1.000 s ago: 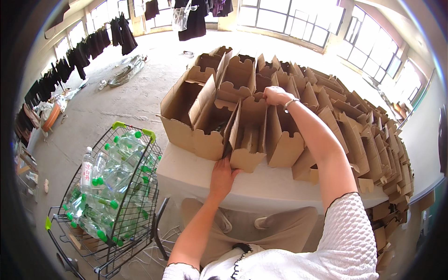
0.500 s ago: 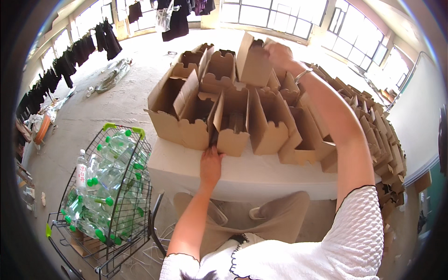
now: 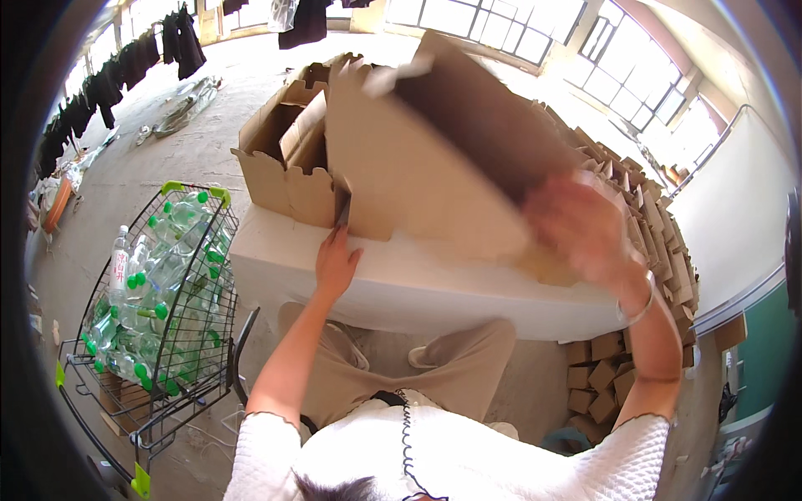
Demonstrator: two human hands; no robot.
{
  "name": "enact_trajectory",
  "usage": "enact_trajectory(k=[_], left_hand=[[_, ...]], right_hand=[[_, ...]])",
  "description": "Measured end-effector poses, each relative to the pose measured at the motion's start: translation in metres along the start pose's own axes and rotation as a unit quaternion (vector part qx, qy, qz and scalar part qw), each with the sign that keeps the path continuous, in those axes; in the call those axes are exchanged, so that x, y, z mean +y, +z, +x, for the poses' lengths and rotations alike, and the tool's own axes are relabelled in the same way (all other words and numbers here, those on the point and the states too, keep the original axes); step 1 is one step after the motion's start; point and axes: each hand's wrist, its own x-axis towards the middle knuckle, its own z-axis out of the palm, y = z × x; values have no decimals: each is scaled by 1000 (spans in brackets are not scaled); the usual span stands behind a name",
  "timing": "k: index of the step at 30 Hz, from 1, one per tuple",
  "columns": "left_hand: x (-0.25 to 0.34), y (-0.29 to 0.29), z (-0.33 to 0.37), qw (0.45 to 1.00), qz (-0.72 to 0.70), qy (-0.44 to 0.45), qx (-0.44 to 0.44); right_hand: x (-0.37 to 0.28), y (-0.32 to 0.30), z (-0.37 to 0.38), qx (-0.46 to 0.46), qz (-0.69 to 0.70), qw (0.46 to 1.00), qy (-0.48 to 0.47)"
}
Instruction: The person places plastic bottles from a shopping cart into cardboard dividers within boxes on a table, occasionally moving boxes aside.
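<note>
A brown cardboard box (image 3: 434, 179), tilted and blurred by motion, is raised over the white-covered table (image 3: 401, 288). My right hand (image 3: 581, 225) grips its near right end; the fingers are smeared. At the table's front edge, my left hand (image 3: 336, 265) touches the bottom of a narrow cardboard panel (image 3: 342, 200), its fingers stretched out and the thumb apart. Left of the raised box stand open-topped cardboard boxes (image 3: 288, 192) with notched rims. Whatever stands behind the raised box is mostly hidden.
A wire cart (image 3: 188, 342) of plastic bottles with green caps stands left of the table. Many cardboard boxes (image 3: 647, 225) are stacked at the right, with more (image 3: 597, 380) on the floor below. Dark clothes (image 3: 109, 79) hang at the far left.
My right hand has come nearer from the far side of the box rows, swinging a box with it. My left hand stays at the table's front edge. The view has shifted right.
</note>
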Motion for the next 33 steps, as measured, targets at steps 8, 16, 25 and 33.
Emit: enact_trajectory(k=[8, 16, 25, 33], left_hand=[[48, -52, -75, 797, -570, -195, 47], [105, -87, -78, 890, -449, -69, -34], [115, -79, -55, 967, -233, 90, 52], [94, -80, -43, 977, -125, 151, 81]], right_hand=[[-61, 39, -82, -95, 128, 987, -21], [-27, 122, -85, -183, 230, 955, 27], [-19, 147, -94, -133, 242, 955, 110], [-20, 162, -92, -115, 396, 885, 217]])
